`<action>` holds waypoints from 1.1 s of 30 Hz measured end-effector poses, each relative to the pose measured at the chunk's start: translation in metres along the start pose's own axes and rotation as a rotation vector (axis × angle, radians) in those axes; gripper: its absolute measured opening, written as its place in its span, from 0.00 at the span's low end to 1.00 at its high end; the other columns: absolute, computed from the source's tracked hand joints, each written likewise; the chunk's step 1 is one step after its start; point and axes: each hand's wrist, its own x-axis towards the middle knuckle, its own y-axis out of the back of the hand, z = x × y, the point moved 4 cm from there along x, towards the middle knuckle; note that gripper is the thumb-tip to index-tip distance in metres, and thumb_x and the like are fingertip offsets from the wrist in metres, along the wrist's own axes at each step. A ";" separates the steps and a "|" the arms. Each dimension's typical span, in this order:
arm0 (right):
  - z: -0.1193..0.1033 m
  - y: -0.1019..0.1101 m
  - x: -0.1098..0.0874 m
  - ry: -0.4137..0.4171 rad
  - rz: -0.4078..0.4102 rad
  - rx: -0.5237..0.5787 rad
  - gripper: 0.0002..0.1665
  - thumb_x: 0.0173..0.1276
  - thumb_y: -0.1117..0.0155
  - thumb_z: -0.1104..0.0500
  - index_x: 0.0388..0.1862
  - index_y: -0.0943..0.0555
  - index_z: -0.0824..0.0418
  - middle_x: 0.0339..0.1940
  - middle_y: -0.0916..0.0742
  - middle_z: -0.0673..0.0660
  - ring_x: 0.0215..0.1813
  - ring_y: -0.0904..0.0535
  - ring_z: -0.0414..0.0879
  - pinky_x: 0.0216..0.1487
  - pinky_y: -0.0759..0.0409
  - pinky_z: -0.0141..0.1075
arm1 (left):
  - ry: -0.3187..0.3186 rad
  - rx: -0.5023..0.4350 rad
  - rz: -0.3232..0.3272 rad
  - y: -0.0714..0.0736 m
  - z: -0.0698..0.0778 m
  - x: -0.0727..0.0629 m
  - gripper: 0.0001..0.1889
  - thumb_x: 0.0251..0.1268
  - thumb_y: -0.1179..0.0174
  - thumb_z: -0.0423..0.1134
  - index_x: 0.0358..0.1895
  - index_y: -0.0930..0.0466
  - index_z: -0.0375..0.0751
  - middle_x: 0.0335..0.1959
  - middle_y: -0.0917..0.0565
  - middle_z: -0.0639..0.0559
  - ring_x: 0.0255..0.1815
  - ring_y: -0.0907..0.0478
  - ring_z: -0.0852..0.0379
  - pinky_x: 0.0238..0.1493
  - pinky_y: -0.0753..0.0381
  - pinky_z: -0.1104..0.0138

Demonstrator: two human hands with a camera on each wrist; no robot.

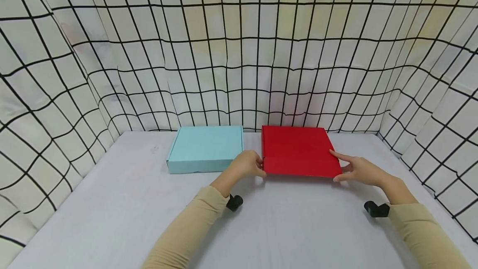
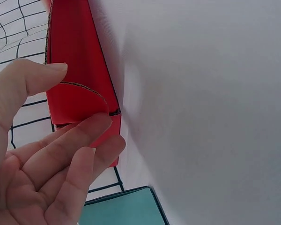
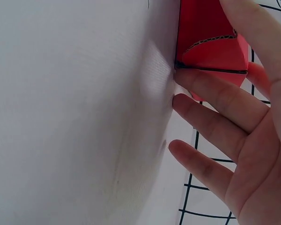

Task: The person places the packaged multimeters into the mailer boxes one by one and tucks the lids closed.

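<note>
A red cardboard box lies flat on the white surface, its front edge facing me. My left hand is at its front left corner; the thumb lies by the front edge and the relaxed fingers touch the side. The left wrist view shows a curved cardboard flap at that corner, between thumb and fingers. At the front right corner is my right hand, its index finger along the box's side edge and its thumb at the front. Spread, nearly straight fingers show there in the right wrist view, beside a similar flap.
A light blue cardboard box sits to the left of the red one, close by my left hand. Black netting over white cloth rises behind and on both sides of the white table surface.
</note>
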 end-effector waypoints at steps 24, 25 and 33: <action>0.000 0.000 0.002 0.023 0.029 0.027 0.54 0.68 0.27 0.46 0.82 0.44 0.65 0.73 0.31 0.78 0.67 0.27 0.73 0.58 0.18 0.56 | 0.041 -0.147 0.049 -0.004 -0.001 0.001 0.42 0.58 0.23 0.42 0.73 0.35 0.36 0.63 0.21 0.38 0.62 0.23 0.42 0.59 0.20 0.51; -0.001 0.000 0.003 0.014 0.033 0.022 0.54 0.69 0.28 0.45 0.83 0.44 0.64 0.74 0.32 0.77 0.67 0.28 0.74 0.58 0.19 0.56 | 0.032 -0.145 0.047 -0.005 -0.001 0.003 0.44 0.59 0.23 0.43 0.74 0.37 0.35 0.66 0.23 0.38 0.64 0.24 0.42 0.61 0.21 0.51; -0.003 -0.004 0.014 -0.024 0.035 0.012 0.59 0.67 0.29 0.41 0.85 0.49 0.61 0.81 0.45 0.74 0.74 0.41 0.77 0.61 0.23 0.61 | -0.105 -0.104 -0.027 -0.013 0.004 0.013 0.49 0.66 0.29 0.46 0.83 0.50 0.39 0.83 0.48 0.41 0.80 0.45 0.44 0.71 0.31 0.52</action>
